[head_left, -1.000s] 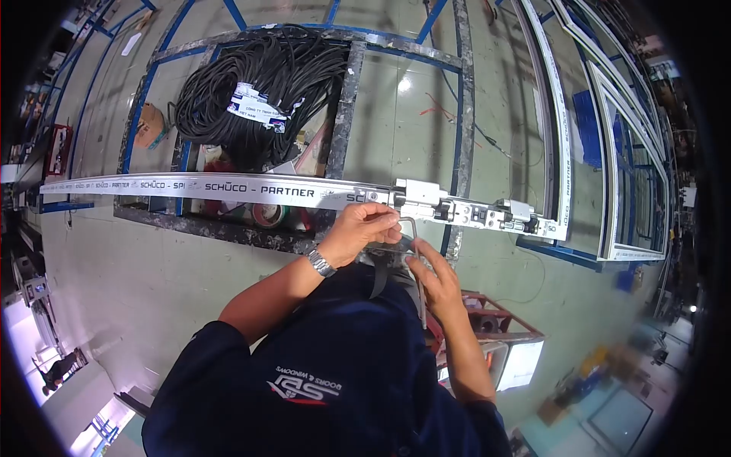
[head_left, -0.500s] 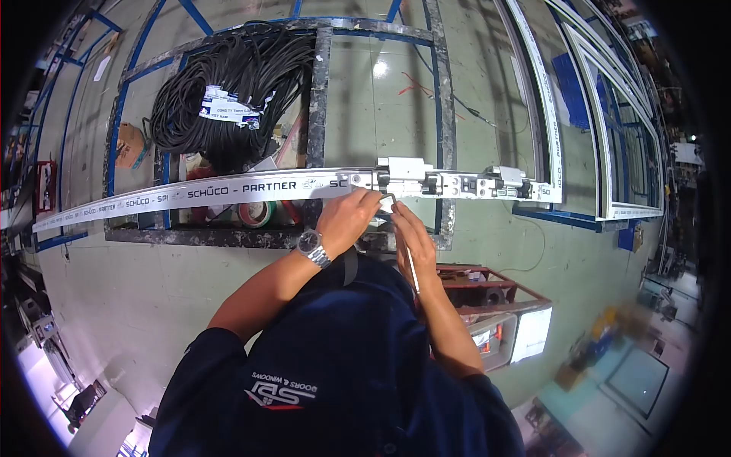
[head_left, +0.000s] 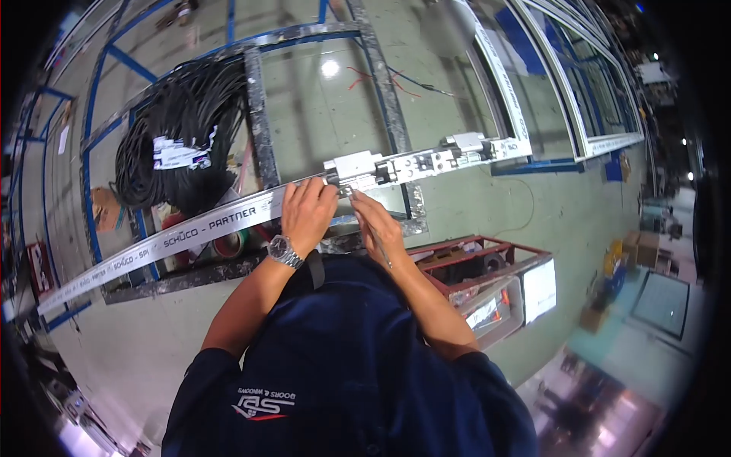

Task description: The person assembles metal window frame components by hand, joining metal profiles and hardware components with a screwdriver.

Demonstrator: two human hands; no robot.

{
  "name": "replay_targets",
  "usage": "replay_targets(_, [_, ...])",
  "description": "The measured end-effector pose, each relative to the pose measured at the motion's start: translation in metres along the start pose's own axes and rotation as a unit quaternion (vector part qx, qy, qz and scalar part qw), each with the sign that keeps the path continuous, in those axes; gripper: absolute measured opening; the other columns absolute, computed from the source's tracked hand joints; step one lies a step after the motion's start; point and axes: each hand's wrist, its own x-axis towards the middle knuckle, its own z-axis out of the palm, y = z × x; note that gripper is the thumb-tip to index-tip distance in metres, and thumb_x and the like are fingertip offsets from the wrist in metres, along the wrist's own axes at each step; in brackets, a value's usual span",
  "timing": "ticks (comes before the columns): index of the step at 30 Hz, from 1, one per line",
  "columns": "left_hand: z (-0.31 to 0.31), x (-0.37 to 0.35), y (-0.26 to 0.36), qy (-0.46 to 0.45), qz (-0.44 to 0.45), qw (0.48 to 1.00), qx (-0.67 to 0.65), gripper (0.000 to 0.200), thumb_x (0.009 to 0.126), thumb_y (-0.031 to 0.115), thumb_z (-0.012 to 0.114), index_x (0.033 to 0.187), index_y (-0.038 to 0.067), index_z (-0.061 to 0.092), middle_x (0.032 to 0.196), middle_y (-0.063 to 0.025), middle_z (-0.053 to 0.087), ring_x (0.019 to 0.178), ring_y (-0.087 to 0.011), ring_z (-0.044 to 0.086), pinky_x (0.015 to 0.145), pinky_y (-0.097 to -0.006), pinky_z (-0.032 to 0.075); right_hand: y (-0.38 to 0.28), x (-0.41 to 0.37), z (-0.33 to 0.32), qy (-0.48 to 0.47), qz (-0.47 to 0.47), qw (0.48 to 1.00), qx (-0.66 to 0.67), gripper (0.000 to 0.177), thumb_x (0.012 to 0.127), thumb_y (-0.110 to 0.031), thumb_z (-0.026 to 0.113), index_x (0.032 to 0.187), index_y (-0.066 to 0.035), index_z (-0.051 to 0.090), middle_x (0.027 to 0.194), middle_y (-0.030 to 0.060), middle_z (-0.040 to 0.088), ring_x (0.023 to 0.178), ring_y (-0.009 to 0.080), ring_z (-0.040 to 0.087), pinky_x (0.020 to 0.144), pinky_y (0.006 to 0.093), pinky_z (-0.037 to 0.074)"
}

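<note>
Steel key (head_left: 378, 242) raised to profile (head_left: 221, 219), profile now tilted

Bright overhead light, glare spot on the glossy floor (head_left: 330, 68), heavy fisheye warp — dark vignetted corners, blurred edges

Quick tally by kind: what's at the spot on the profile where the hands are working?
Hands: 2, left hand and right hand
Taped profile: 1
Thin metal tool: 1
Wristwatch: 1
Total: 5
</note>
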Motion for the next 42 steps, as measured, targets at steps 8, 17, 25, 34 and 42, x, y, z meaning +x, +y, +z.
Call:
replay_targets(8, [-0.008, 0.003, 0.000, -0.012, 0.000, 1.000, -0.010, 0.014, 0.081, 0.015, 0.072, 0.092, 0.010, 0.066, 0.087, -0.0046, 0.057, 0.085, -0.0239, 0.059, 0.074, -0.0383, 0.040, 0.000, 0.006, 0.003, 0.022, -0.010, 1.000, 0.008, 0.025, 0.088, 0.006, 0.065, 0.112, -0.001, 0.066, 0.115, 0.0205, 0.068, 0.099, 0.0358, 0.070, 0.080, 0.0380, 0.058])
replay_targets(17, [-0.009, -0.007, -0.009, 0.001, -0.013, 1.000, -0.003, 0.031, 0.075, 0.019, 0.079, 0.104, 0.011, 0.068, 0.112, -0.0085, 0.060, 0.108, -0.0300, 0.054, 0.091, -0.0458, 0.039, -0.007, 0.018, -0.015, -0.050, 0.015, 0.998, 0.035, 0.030, 0.085, 0.007, 0.062, 0.115, 0.002, 0.063, 0.115, 0.0224, 0.067, 0.101, 0.0399, 0.067, 0.086, 0.0429, 0.057])
replay_targets(25, [0.018, -0.014, -0.015, -0.010, 0.032, 0.998, -0.060, 0.024, 0.082, 0.013, 0.073, 0.104, 0.005, 0.066, 0.118, -0.0186, 0.059, 0.112, -0.0386, 0.055, 0.096, -0.0493, 0.043, 0.011, 0.013, -0.004, -0.049, -0.062, 0.997, 0.021, 0.022, 0.081, 0.002, 0.061, 0.103, 0.000, 0.061, 0.100, 0.0145, 0.065, 0.093, 0.0343, 0.066, 0.078, 0.0409, 0.056])
replay_targets(34, [0.005, -0.007, -0.008, -0.058, 0.053, 0.992, -0.098, 0.022, 0.084, 0.009, 0.065, 0.104, -0.001, 0.062, 0.116, -0.0214, 0.055, 0.106, -0.0411, 0.055, 0.090, -0.0467, 0.044, 0.014, 0.049, -0.013, -0.107, -0.070, 0.991, 0.030, 0.023, 0.093, -0.018, 0.059, 0.085, 0.004, 0.059, 0.078, 0.0224, 0.062, 0.075, 0.0432, 0.061, 0.067, 0.0488, 0.049])
replay_targets(42, [-0.001, -0.008, 0.002, -0.057, 0.050, 0.993, -0.086, 0.015, 0.086, 0.009, 0.064, 0.097, -0.001, 0.061, 0.112, -0.0209, 0.054, 0.103, -0.0413, 0.055, 0.089, -0.0482, 0.044, 0.023, 0.090, 0.002, -0.084, 0.068, 0.992, 0.064, 0.024, 0.082, -0.020, 0.065, 0.080, 0.004, 0.064, 0.074, 0.0247, 0.065, 0.072, 0.0438, 0.064, 0.067, 0.0481, 0.051])
